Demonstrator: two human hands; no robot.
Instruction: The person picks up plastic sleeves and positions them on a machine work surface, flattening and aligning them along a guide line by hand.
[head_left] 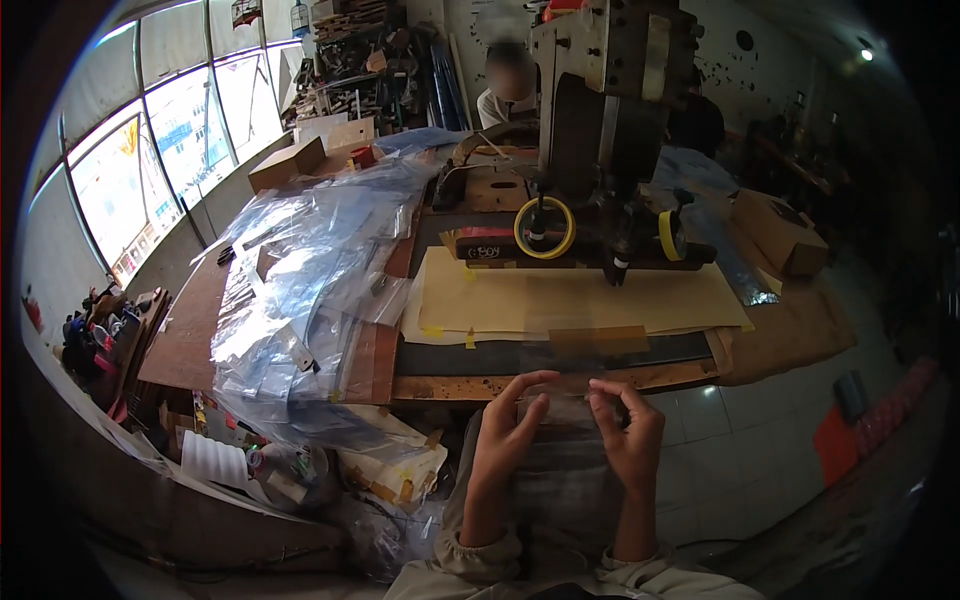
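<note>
In front of the workbench's near edge, my left hand point(508, 435) and my right hand point(632, 435) are raised a short way apart, thumbs and forefingers curled toward each other. Between them is a thin, see-through plastic sheet point(560, 465), smeared by motion; both hands seem to pinch its upper edge, though the exact contact is hard to make out. Beyond my fingers lies a cream-coloured board point(480, 308) with bits of yellow tape, on a dark pad point(450, 357). Above the board stands a press machine point(600, 130) with a dark horizontal bar point(640, 252).
Clear plastic sheets point(310, 250) are heaped on the bench at left. Rolls of yellow tape point(545, 228) hang on the machine. A cardboard box point(780, 232) sits at right, another box point(287, 165) at back left. A person point(508, 85) is behind the machine. Clutter lies below left.
</note>
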